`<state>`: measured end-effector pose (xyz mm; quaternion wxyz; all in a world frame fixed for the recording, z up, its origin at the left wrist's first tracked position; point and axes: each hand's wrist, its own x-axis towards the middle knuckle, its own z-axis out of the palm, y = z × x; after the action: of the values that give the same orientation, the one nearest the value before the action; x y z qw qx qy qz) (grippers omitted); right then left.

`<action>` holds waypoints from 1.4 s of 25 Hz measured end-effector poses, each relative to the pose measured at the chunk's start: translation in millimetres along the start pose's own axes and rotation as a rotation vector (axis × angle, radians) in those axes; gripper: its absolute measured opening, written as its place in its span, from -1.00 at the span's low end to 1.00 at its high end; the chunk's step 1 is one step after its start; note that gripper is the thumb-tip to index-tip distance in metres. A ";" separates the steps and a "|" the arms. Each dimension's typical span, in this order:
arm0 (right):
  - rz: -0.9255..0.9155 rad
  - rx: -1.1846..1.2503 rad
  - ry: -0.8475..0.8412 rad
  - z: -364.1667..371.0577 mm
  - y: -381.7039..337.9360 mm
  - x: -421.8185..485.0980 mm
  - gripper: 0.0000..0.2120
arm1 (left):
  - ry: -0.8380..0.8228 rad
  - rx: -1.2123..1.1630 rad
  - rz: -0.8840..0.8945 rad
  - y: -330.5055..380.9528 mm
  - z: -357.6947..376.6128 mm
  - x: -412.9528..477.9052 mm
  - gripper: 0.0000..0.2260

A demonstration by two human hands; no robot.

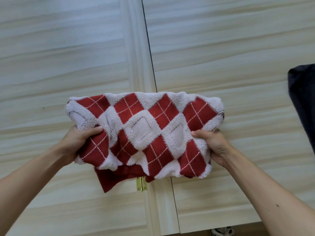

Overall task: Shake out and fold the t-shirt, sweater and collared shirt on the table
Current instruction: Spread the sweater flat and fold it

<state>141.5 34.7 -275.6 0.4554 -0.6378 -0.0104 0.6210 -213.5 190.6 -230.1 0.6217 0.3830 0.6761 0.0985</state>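
Note:
A red and white argyle sweater (144, 132) is folded into a thick bundle over the middle of the pale wooden table (68, 57). My left hand (80, 142) grips its left end, thumb on top. Gripping the right end is my right hand (214, 145). A red ribbed hem hangs out under the bundle's near edge. A dark navy garment (303, 103) lies at the right edge of the view, mostly cut off. No third garment is in view.
The table is made of two panels joined by a dark seam (153, 65) with a brass hinge (141, 183) near the front. The table's near edge (221, 225) runs along the bottom right, with floor below.

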 end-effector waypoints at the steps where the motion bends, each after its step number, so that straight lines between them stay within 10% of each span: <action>1: -0.027 0.034 0.025 -2.3 -3.3 -3.4 -0.65 | 0.036 0.003 0.061 9.6 12.2 -6.0 -0.30; 16: -0.460 0.619 0.558 -308.5 -118.1 -168.4 -0.49 | -0.371 0.678 0.572 310.3 480.7 -110.5 -0.76; 23: -0.200 0.751 0.764 -429.9 -43.4 -128.7 -0.51 | -0.083 1.342 0.792 322.8 695.3 -52.2 -0.52; 25: -0.029 0.640 0.950 -437.3 -26.9 -116.3 -0.48 | 0.217 1.611 1.004 292.4 722.1 -41.5 -0.35; 28: -0.140 0.111 1.328 -439.9 -33.1 -105.5 -0.10 | -0.038 1.680 1.278 230.6 748.5 -34.9 -0.16; 30: -0.376 -0.292 1.278 -432.8 -47.5 -90.1 -0.12 | -0.228 1.734 1.162 197.7 754.9 -25.3 -0.02; 35: -0.246 -0.934 1.010 -427.1 -36.4 -31.1 -0.11 | -0.267 1.768 0.939 163.8 747.0 11.4 0.06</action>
<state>496.9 -204.6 -309.2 0.1497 -0.9717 -0.1353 0.1231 536.4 54.2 -294.0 0.0840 0.9418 0.2123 -0.2469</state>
